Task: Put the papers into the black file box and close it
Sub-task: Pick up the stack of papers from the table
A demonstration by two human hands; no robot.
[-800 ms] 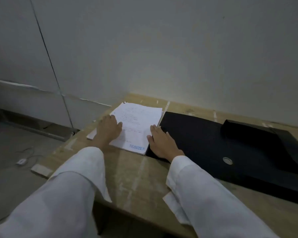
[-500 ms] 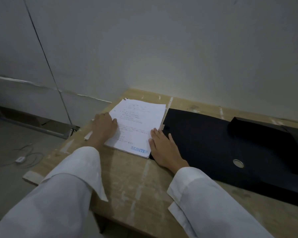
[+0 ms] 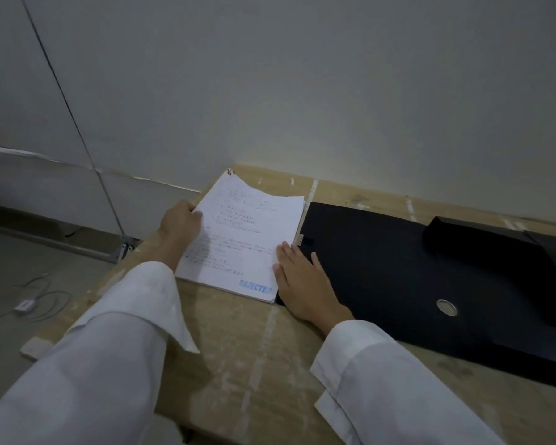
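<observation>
A stack of white papers [image 3: 244, 239] with a blue "REJECTED" stamp lies at the table's far left corner. My left hand [image 3: 178, 224] grips the stack's left edge, thumb on top, and that edge is lifted a little. My right hand [image 3: 302, 284] lies flat, fingers apart, against the stack's right edge, partly over the black file box [image 3: 398, 268]. The box lies opened out flat to the right of the papers, with a round metal button [image 3: 446, 307] and a raised black part [image 3: 469, 239] at the far right.
The wooden table [image 3: 254, 364] stands against a pale wall; its left edge drops to the floor, where a white cable [image 3: 29, 300] lies. White sleeves cover both forearms.
My left hand has shifted from resting on the stack to gripping its left edge, which now lifts slightly. My right hand stays at the right edge. The view has moved closer.
</observation>
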